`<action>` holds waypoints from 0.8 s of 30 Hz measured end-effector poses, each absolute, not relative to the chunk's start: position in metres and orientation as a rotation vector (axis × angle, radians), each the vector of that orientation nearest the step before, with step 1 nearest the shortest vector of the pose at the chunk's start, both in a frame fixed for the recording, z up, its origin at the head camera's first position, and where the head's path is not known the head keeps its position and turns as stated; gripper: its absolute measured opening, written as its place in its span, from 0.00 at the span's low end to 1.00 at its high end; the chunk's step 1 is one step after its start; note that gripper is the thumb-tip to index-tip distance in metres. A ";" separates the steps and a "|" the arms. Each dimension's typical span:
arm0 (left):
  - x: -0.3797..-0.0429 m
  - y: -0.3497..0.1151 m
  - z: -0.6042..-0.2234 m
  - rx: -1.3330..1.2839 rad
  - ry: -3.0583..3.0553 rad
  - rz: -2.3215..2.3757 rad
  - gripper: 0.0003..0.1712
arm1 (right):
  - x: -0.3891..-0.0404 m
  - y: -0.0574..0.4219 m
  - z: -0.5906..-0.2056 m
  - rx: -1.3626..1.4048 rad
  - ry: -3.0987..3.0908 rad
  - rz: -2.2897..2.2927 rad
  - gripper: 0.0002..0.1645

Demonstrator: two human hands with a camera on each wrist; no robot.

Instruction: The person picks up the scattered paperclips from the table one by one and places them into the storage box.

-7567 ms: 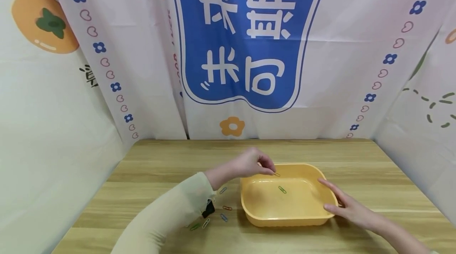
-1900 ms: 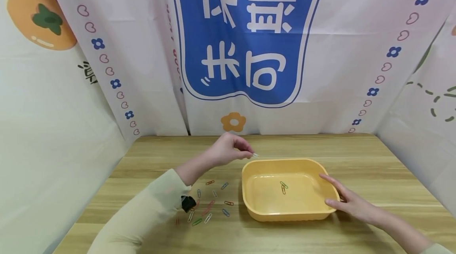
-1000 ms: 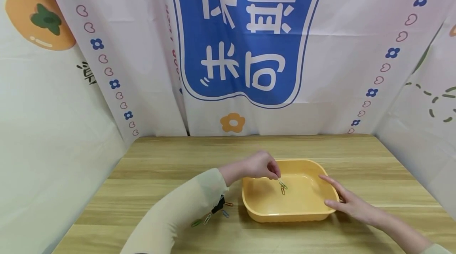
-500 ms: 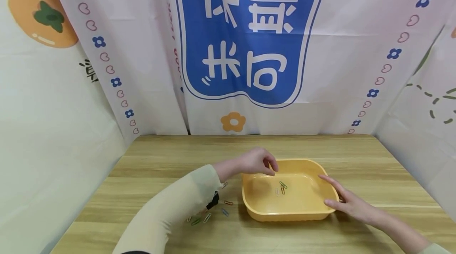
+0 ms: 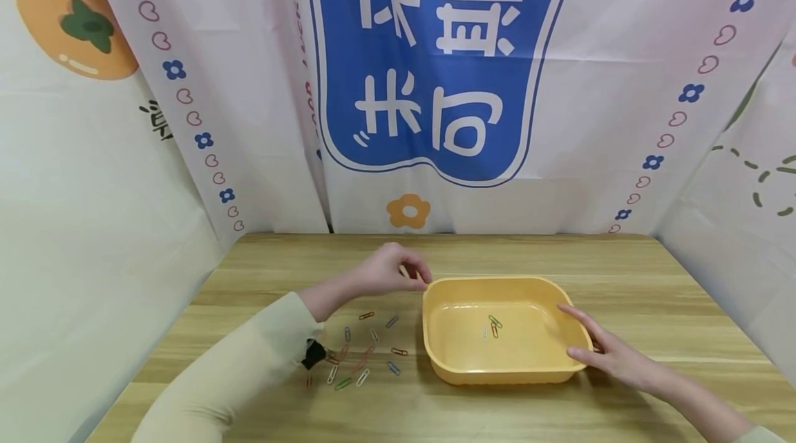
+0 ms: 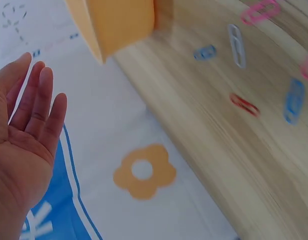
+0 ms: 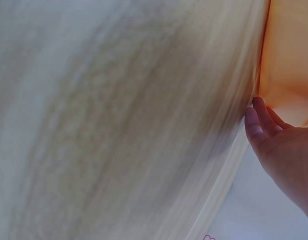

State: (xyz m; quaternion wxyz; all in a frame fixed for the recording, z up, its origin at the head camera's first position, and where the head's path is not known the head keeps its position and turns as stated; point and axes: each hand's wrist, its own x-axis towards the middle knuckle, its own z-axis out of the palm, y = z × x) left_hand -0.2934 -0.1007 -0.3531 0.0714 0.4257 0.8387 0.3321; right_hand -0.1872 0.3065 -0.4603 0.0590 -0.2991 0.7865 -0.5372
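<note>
A yellow plastic tray (image 5: 504,379) stands on the wooden table. Inside lie a green paper clip (image 5: 495,322), an orange-red paper clip (image 5: 495,332) and a faint white paper clip (image 5: 485,334). My left hand (image 5: 390,270) is in the air by the tray's far left corner. Its palm and loosely bent fingers (image 6: 39,100) show nothing held in the left wrist view. With my right hand (image 5: 616,356) I hold the tray's right side, thumb and forefinger over the rim, the other fingers mostly hidden. In the right wrist view, fingertips (image 7: 256,112) touch the orange-lit tray wall.
Several coloured paper clips lie scattered on the table (image 5: 448,415) left of the tray, among them a green clip (image 5: 344,383), a white clip (image 5: 363,378) and a blue clip (image 5: 394,368). Printed cloth (image 5: 578,118) hangs behind and at both sides.
My left hand carried an orange-red clip, then a white one, into the tray and let go of each. It has since moved back left, uncovering the scattered clips. The right hand stays on the tray.
</note>
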 end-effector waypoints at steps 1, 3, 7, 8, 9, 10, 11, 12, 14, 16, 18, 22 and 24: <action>-0.293 -0.107 -0.353 1.256 2.532 1.009 0.02 | -0.187 0.306 -0.460 -0.915 2.385 -1.624 0.39; -0.291 -0.120 -0.355 1.211 2.551 1.025 0.03 | -0.187 0.306 -0.460 -0.929 2.385 -1.625 0.39; -0.291 -0.143 -0.366 1.117 2.551 1.053 0.03 | -0.187 0.306 -0.460 -0.955 2.366 -1.631 0.40; -0.291 -0.148 -0.369 1.095 2.549 1.063 0.02 | -0.187 0.306 -0.460 -0.959 2.363 -1.633 0.40; -0.291 -0.153 -0.373 1.072 2.547 1.069 0.03 | -0.187 0.306 -0.459 -0.961 2.358 -1.634 0.40; -0.291 -0.158 -0.377 1.046 2.545 1.074 0.03 | -0.187 0.306 -0.459 -0.963 2.356 -1.635 0.40; -0.291 -0.163 -0.381 1.023 2.545 1.078 0.04 | -0.188 0.306 -0.459 -0.963 2.359 -1.633 0.40; -0.292 -0.167 -0.384 1.010 2.545 1.082 0.05 | -0.188 0.306 -0.460 -0.961 2.363 -1.633 0.40; -0.292 -0.175 -0.392 0.981 2.545 1.082 0.07 | -0.188 0.306 -0.460 -0.955 2.366 -1.634 0.40; -0.294 -0.181 -0.399 0.964 2.548 1.070 0.09 | -0.188 0.306 -0.460 -0.952 2.368 -1.635 0.40; -0.296 -0.187 -0.406 0.950 2.561 1.035 0.11 | -0.188 0.306 -0.460 -0.952 2.368 -1.634 0.40; -0.302 -0.198 -0.419 0.880 2.566 0.952 0.14 | -0.188 0.307 -0.460 -0.944 2.376 -1.624 0.39; -0.305 -0.202 -0.423 0.836 2.546 0.942 0.14 | -0.188 0.308 -0.460 -0.930 2.384 -1.612 0.39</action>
